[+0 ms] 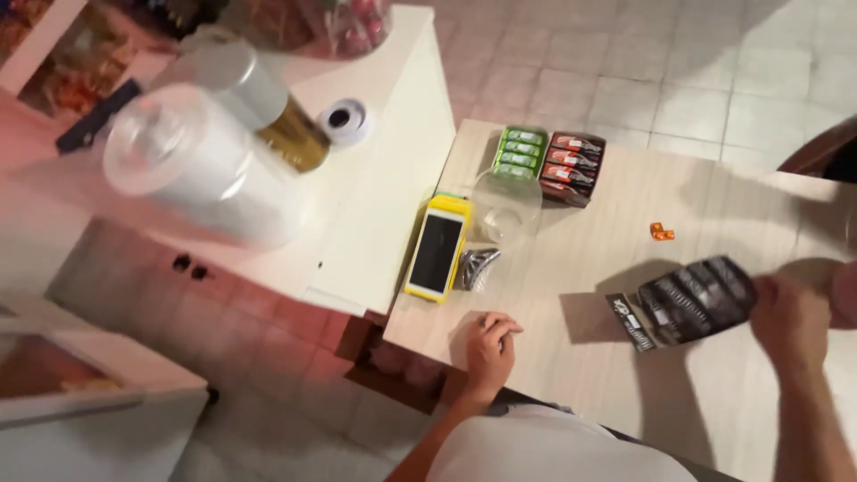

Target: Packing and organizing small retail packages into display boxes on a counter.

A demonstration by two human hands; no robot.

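Head view, looking down on a pale wood-grain worktop that fills the centre and right of the frame. The right hand, at the right edge, has its grip closed around one end of a dark, glossy, flat packet, which is held tilted just above the worktop and casts a soft shadow beneath it. The left hand, at lower centre, rests on the worktop near its front edge with the fingers curled under; it holds nothing that can be seen. Left of centre lies a slim rectangular handheld terminal with a yellow casing and a dark glass screen, and just beside it a small crumpled silvery wrapper. Behind these stands a clear round plastic container, then two open cardboard trays side by side, a green tray and a red-brown tray, each stacked with small packs. A tiny orange piece lies alone right of centre. In the upper left a smooth white counter carries a blurred clear jar and a roll of white paper tape. Bare worktop lies open between the two hands; grey floor tiles show at the upper right
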